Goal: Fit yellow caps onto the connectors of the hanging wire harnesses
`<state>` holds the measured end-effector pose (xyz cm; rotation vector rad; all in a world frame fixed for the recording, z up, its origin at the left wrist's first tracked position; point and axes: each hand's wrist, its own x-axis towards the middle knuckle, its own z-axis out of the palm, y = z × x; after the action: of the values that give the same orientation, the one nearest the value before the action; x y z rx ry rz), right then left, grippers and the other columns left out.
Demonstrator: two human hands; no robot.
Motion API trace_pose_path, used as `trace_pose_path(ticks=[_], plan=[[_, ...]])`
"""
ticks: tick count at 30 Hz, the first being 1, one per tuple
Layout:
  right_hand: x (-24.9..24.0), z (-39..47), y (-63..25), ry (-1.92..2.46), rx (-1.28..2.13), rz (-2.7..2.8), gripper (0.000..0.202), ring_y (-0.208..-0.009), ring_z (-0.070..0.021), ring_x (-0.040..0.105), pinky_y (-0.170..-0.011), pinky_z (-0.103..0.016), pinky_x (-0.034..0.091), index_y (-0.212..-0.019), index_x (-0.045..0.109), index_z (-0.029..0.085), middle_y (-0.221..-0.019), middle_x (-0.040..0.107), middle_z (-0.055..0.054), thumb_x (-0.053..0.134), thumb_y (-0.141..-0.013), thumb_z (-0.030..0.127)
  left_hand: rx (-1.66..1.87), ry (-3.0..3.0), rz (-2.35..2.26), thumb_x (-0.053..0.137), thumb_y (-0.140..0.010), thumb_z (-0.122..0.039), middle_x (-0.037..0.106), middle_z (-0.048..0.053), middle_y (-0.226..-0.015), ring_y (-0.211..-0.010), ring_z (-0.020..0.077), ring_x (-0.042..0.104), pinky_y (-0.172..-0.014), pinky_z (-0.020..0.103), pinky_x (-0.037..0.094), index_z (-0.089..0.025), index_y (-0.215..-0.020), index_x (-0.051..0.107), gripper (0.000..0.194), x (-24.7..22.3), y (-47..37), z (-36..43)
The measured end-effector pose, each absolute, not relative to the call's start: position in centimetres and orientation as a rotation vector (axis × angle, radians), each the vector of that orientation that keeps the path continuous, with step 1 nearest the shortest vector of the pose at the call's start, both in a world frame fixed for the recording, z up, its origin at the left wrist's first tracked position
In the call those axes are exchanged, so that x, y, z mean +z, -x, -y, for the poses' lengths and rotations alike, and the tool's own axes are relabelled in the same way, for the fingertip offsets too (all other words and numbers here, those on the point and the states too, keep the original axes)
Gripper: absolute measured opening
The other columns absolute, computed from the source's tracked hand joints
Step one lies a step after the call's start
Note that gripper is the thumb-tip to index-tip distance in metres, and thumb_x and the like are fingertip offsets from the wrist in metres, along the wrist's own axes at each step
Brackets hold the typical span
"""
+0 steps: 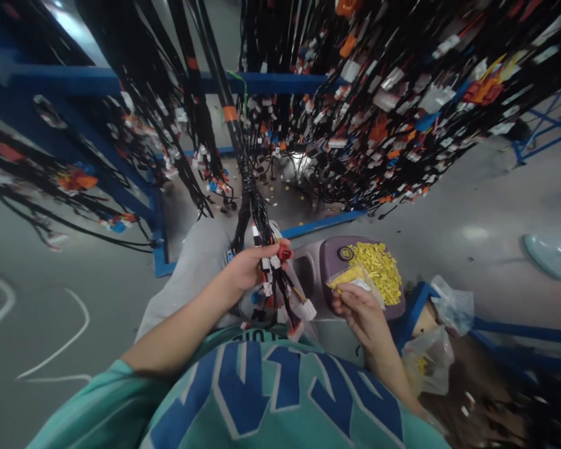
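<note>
My left hand [250, 268] is closed around the lower end of a wire harness [260, 215], where black taped branches fan out into loose wires. A red connector [285, 252] sticks out by its thumb and fingertips, and a white connector [308, 308] dangles below. To the right, my right hand [362, 312] pinches a small yellow piece [339, 290] at its fingertips, its exact kind too small to tell. The hand is over the near edge of a purple tray [326, 255]. In the tray lie loose yellow pieces [378, 268] and a clear plastic bag [355, 277] of them.
A blue metal frame [280, 83] stands ahead, hung with dense bundles of harnesses [383, 125] ending in white, orange and blue connectors. More harnesses [75, 181] hang at the left. Clear plastic bags [430, 355] rest by another blue frame [518, 330] at the right.
</note>
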<state>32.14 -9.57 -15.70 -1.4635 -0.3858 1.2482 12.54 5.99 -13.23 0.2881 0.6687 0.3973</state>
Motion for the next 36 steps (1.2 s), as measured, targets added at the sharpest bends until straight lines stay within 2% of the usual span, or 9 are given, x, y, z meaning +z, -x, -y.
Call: trace_pose_path(ticks=[4, 8, 13, 19, 25, 36], plan=[[-12.2, 4.7, -28.6, 1.283, 1.261, 0.542, 0.021, -0.049, -0.0103, 0.056, -0.044, -0.022, 0.045, -0.07, 0.063, 0.018, -0.062, 0.062, 0.0, 0.072, -0.055, 0.029, 0.412, -0.297, -0.678, 0.057, -0.07, -0.012, 0.064, 0.002, -0.064, -0.05, 0.0151, 0.06, -0.048, 0.027, 0.047, -0.013, -0.082, 0.061, 0.013, -12.6, -12.3, -5.3], [-10.8, 2.4, -26.1, 1.182, 1.241, 0.745, 0.016, -0.055, -0.0107, 0.057, -0.05, -0.023, 0.047, -0.071, 0.059, 0.019, -0.061, 0.061, 0.002, 0.068, -0.061, 0.028, 0.419, -0.303, -0.693, 0.06, -0.069, -0.012, 0.063, 0.001, -0.063, -0.05, 0.0147, 0.059, -0.048, 0.027, 0.047, -0.013, -0.083, 0.059, 0.014, -12.1, -12.0, -4.8], [-10.7, 2.0, -25.0, 1.237, 1.137, 0.92, 0.016, -0.054, -0.0102, 0.058, -0.052, -0.023, 0.047, -0.075, 0.056, 0.02, -0.063, 0.061, 0.003, 0.067, -0.065, 0.026, 0.438, -0.311, -0.654, 0.061, -0.069, -0.013, 0.062, 0.001, -0.059, -0.049, 0.0136, 0.058, -0.048, 0.025, 0.047, -0.013, -0.082, 0.059, 0.014, -12.2, -11.7, -4.7], [-10.8, 2.5, -24.8, 1.39, 0.821, 1.192, 0.007, -0.063, -0.0107, 0.059, -0.06, -0.024, 0.047, -0.077, 0.06, 0.019, -0.069, 0.062, 0.001, 0.061, -0.073, 0.025, 0.459, -0.308, -0.638, 0.062, -0.069, -0.013, 0.063, 0.002, -0.06, -0.049, 0.0143, 0.059, -0.046, 0.025, 0.047, -0.013, -0.083, 0.06, 0.015, -12.4, -11.5, -4.7], [-11.7, 2.3, -24.2, 1.332, 0.564, 1.29, 0.001, -0.073, -0.0106, 0.055, -0.067, -0.025, 0.043, -0.076, 0.06, 0.02, -0.077, 0.057, 0.0, 0.059, -0.075, 0.02, 0.465, -0.297, -0.609, 0.061, -0.07, -0.013, 0.063, 0.001, -0.06, -0.049, 0.0133, 0.06, -0.047, 0.023, 0.047, -0.013, -0.084, 0.06, 0.014, -12.7, -11.5, -4.7], [-12.4, 1.8, -23.9, 1.322, 0.748, 1.216, 0.005, -0.065, -0.0104, 0.055, -0.062, -0.026, 0.044, -0.071, 0.059, 0.02, -0.072, 0.053, 0.001, 0.06, -0.074, 0.023, 0.467, -0.389, -0.628, 0.063, -0.067, -0.017, 0.061, 0.001, -0.055, -0.048, 0.0122, 0.057, -0.048, 0.022, 0.044, -0.013, -0.083, 0.059, 0.016, -12.9, -11.6, -4.8]])
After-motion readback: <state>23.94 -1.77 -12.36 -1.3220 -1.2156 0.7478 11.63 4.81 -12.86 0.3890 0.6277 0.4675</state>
